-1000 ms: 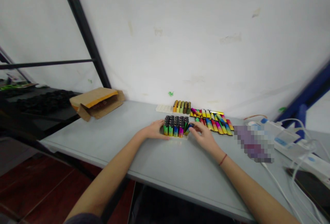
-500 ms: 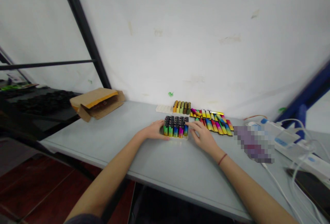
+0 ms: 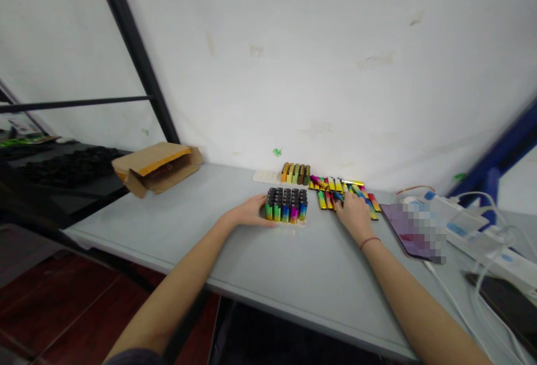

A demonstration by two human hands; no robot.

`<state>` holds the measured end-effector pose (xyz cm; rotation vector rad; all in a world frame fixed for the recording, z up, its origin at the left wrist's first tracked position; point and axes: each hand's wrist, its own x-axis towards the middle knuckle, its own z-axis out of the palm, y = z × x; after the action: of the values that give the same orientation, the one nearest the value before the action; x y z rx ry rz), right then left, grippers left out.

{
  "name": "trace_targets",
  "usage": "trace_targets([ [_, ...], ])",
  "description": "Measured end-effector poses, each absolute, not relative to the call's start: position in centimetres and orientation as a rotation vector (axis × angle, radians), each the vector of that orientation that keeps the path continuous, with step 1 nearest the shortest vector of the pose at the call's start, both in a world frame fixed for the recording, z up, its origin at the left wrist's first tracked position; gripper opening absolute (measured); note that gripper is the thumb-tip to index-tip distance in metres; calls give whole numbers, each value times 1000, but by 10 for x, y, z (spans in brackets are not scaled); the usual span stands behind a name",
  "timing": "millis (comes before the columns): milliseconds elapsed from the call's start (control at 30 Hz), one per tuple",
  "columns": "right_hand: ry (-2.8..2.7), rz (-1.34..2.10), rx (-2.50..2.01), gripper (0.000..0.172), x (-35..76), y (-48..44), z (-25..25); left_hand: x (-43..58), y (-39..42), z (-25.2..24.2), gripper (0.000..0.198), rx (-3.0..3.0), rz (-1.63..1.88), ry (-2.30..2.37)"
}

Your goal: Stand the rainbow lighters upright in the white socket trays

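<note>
A clear tray [image 3: 302, 223] holds upright rainbow-metallic tubes [image 3: 286, 213] with black tops, packed in rows; they resemble lighters. My left hand [image 3: 250, 211] wraps the tray's left side, thumb along its front edge and fingers behind. Over a pile of flat, shiny multicoloured cases [image 3: 322, 199] on the right lies my right hand [image 3: 353, 216]. Its fingers are bent down and pinch a bluish metallic case [image 3: 338, 196]; part of the pile is hidden beneath the hand.
Behind stands a block of gold and green open-topped tubes [image 3: 295, 173], beside a white holed tray [image 3: 266, 176]. An open cardboard box [image 3: 157, 166] lies at left. A phone [image 3: 396, 228], power strip [image 3: 514, 267], cables and a dark phone [image 3: 505, 303] are at right.
My right hand has left the right side of the filled tray and moved right onto the pile of shiny cases. My left hand stays at the tray.
</note>
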<state>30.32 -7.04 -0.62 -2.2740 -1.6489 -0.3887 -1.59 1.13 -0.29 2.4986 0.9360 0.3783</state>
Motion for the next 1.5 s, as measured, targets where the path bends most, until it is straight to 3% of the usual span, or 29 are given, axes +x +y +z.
trace_targets([
  [633,-2101,-151,-1502,20,264,-82,-10,-15,11,-4,90,2495,377,957],
  [800,-1730,66,-1589,25,261,-82,-12,-16,11,-4,93,2495,366,951],
  [1000,-1310,484,-1503,50,255,-81,-15,-16,12,-4,91,2485,399,934],
  [1233,-1126,593,-1435,31,259,-77,-23,-15,10,0,86,2486,364,972],
  [1500,-843,856,-1349,34,259,-71,-22,-15,10,-1,89,2483,370,971],
])
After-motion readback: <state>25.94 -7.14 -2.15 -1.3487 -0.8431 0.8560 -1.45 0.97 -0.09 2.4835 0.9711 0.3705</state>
